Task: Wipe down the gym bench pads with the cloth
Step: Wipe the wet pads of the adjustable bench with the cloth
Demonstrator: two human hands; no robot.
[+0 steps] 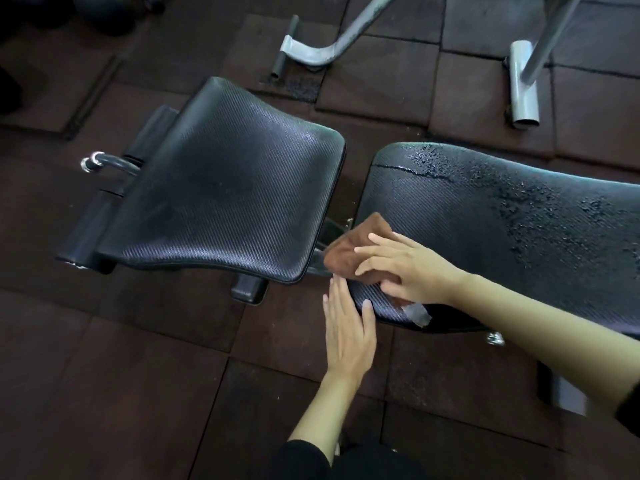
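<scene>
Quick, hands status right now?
Left hand: open, flat against the long pad edge.
Right hand: open, pressing the cloth on that pad.

No legible txt anywhere; grey patch (417, 313) on back pad (485, 220) unreadable.

The person wears dark black fabric clothing. The black left sleeve (304, 459) ends near the elbow; the black right sleeve (628, 407) shows only at the edge. Left hand (348, 327) and right hand (412, 268) are bare, as are the forearms.
</scene>
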